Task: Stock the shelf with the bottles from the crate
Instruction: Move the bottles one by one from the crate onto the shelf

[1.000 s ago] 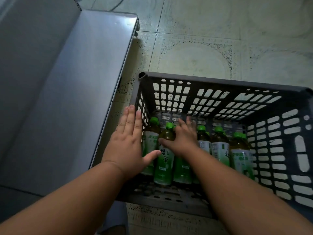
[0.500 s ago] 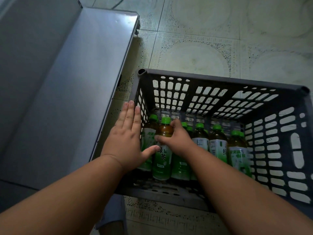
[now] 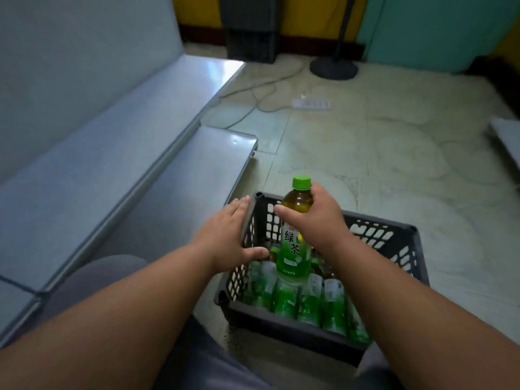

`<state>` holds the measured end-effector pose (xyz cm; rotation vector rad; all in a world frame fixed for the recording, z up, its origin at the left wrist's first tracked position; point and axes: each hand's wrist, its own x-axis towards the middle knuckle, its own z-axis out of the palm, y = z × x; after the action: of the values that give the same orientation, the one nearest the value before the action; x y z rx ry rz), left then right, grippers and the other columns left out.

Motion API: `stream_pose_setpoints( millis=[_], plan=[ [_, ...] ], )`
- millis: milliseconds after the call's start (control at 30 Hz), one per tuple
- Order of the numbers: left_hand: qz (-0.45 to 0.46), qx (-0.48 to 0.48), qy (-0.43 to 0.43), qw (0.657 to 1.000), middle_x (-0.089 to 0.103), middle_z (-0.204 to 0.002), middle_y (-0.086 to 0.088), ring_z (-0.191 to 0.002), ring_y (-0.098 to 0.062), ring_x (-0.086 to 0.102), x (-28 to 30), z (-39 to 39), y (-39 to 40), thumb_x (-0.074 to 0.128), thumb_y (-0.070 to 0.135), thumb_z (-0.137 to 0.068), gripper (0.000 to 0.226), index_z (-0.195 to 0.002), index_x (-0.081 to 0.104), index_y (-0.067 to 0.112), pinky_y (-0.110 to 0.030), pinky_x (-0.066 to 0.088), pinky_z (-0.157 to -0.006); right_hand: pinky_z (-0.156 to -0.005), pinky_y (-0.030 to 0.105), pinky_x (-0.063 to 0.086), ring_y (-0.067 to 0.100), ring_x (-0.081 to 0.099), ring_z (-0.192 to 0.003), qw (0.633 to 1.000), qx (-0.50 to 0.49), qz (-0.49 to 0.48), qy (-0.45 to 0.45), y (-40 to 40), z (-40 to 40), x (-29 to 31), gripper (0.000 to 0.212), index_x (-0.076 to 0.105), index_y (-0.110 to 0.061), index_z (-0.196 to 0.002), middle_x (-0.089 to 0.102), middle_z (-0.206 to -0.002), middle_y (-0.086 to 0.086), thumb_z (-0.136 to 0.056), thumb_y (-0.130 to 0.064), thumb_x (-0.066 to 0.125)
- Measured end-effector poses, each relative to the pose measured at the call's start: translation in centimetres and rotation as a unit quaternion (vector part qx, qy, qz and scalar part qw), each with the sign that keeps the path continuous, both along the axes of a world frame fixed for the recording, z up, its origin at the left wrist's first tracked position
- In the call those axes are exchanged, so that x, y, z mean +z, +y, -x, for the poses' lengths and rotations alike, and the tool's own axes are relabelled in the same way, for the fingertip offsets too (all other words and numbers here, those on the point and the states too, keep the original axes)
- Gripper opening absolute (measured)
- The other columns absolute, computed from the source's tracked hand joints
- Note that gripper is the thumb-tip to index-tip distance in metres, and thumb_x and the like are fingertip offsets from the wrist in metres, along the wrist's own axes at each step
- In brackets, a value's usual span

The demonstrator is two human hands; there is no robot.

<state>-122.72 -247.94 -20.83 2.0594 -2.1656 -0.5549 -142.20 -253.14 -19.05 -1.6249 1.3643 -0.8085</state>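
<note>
The right hand [image 3: 318,218] gripped a green tea bottle [image 3: 294,235] around its shoulder, fingers and thumb curled about it just below the green cap [image 3: 301,182]. The bottle stood upright, lifted above the dark slatted crate [image 3: 394,237], its base hanging over the other bottles [image 3: 309,302] that remained packed upright inside, directly beneath the hand. The left hand [image 3: 228,235] lay flat with its fingers straight and together and the thumb spread, holding nothing; its fingertips reached the crate's left rim, close beside the raised bottle. Left of that hand ran the grey metal shelf [image 3: 157,192], bare along its lower tier. Beyond both hands, on the pale tiled floor, lay a white power strip [image 3: 311,104] with trailing cables, and farther off a round stand base [image 3: 333,68].
</note>
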Motion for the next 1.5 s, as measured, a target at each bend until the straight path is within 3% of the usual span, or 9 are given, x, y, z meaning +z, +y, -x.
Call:
stream_pose_setpoints(
  millis=[100,267,667,833,1000,1100,1233,1367,1500],
  plan=[
    [0.057,0.04,0.028,0.997,0.017,-0.165,0.002,-0.149,-0.016,0.018,4.5,-3.1,2.5,0.067,0.072,-0.074,0.117,-0.16,0.004,0.023,-0.031,0.018,-0.12,-0.064,0.018,0.042,0.001,0.058,-0.082,0.997,0.016,0.073,0.01,0.8,-3.0,5.2,0.039,0.054,-0.027,-0.104,0.059,-0.089,-0.014,-0.078,-0.035,0.082],
    [0.117,0.121,-0.014,0.986,0.02,-0.165,0.003,-0.149,-0.014,0.02,9.6,-12.1,9.2,0.064,0.074,-0.075,0.112,-0.159,0.012,0.022,-0.031,0.02,-0.12,-0.075,0.032,0.051,0.009,0.06,-0.086,0.986,0.067,0.149,-0.018,3.8,-12.2,11.0,0.041,0.054,-0.027,-0.104,0.061,-0.094,-0.007,-0.076,-0.039,0.082],
    [0.055,0.351,-0.052,0.933,0.005,-0.167,-0.005,-0.153,-0.021,0.007,5.3,-30.1,14.3,0.045,0.082,-0.079,0.113,-0.159,0.0,0.017,-0.04,0.015,-0.121,-0.073,0.028,0.048,0.01,0.062,-0.088,0.963,0.207,0.147,-0.09,6.3,-33.4,12.4,0.045,0.048,-0.037,-0.106,0.063,-0.101,-0.009,-0.076,-0.044,0.081],
    [-0.001,0.364,-0.076,0.928,-0.014,-0.165,-0.011,-0.152,-0.023,-0.012,1.4,-31.2,13.9,0.019,0.093,-0.069,0.125,-0.157,-0.01,0.01,-0.038,-0.005,-0.12,-0.08,0.038,0.054,0.017,0.063,-0.093,0.957,0.246,0.141,-0.056,6.9,-38.0,10.6,0.047,0.052,-0.029,-0.105,0.064,-0.103,-0.004,-0.073,-0.047,0.08],
    [0.021,0.36,-0.135,0.923,-0.009,-0.164,-0.018,-0.152,-0.028,-0.009,-1.0,-30.9,13.7,0.004,0.095,-0.066,0.128,-0.157,-0.004,0.006,-0.041,-0.007,-0.12,-0.082,0.04,0.056,0.017,0.062,-0.095,0.957,0.255,0.14,-0.014,6.6,-39.2,9.2,0.053,0.049,-0.028,-0.105,0.063,-0.103,-0.005,-0.07,-0.048,0.083],
    [0.019,0.358,-0.134,0.924,-0.011,-0.164,-0.019,-0.152,-0.029,-0.01,-0.9,-31.1,13.7,-0.004,0.097,-0.058,0.135,-0.157,-0.004,0.005,-0.043,-0.006,-0.122,-0.087,0.041,0.055,0.015,0.059,-0.102,0.958,0.269,0.1,0.004,6.6,-38.8,8.8,0.072,0.04,-0.034,-0.125,0.059,-0.112,-0.008,-0.069,-0.046,0.085],
    [0.022,0.356,-0.142,0.923,-0.009,-0.164,-0.02,-0.152,-0.03,-0.008,-1.4,-31.2,13.7,0.009,0.096,-0.069,0.127,-0.157,-0.002,0.004,-0.045,0.0,-0.123,-0.087,0.047,0.055,0.023,0.059,-0.104,0.954,0.274,0.109,0.059,7.4,-38.4,7.3,0.074,0.033,-0.03,-0.135,0.054,-0.111,-0.005,-0.078,-0.035,0.081],
    [0.024,0.368,-0.133,0.92,-0.009,-0.165,-0.018,-0.153,-0.028,-0.008,-1.5,-31.3,13.5,0.025,0.092,-0.073,0.124,-0.157,-0.002,0.005,-0.044,0.0,-0.123,-0.087,0.047,0.057,0.024,0.061,-0.106,0.955,0.264,0.122,0.065,6.9,-40.4,6.5,0.069,0.041,-0.021,-0.132,0.059,-0.113,-0.001,-0.078,-0.029,0.083],
    [0.029,0.381,-0.108,0.918,-0.019,-0.163,-0.017,-0.151,-0.027,-0.018,-1.9,-31.3,13.5,0.024,0.093,-0.072,0.127,-0.155,-0.014,0.005,-0.044,-0.003,-0.123,-0.087,0.046,0.056,0.025,0.062,-0.106,0.948,0.266,0.157,0.074,5.8,-44.2,6.1,0.062,0.046,-0.017,-0.125,0.062,-0.116,0.003,-0.077,-0.035,0.082]
  ],
)
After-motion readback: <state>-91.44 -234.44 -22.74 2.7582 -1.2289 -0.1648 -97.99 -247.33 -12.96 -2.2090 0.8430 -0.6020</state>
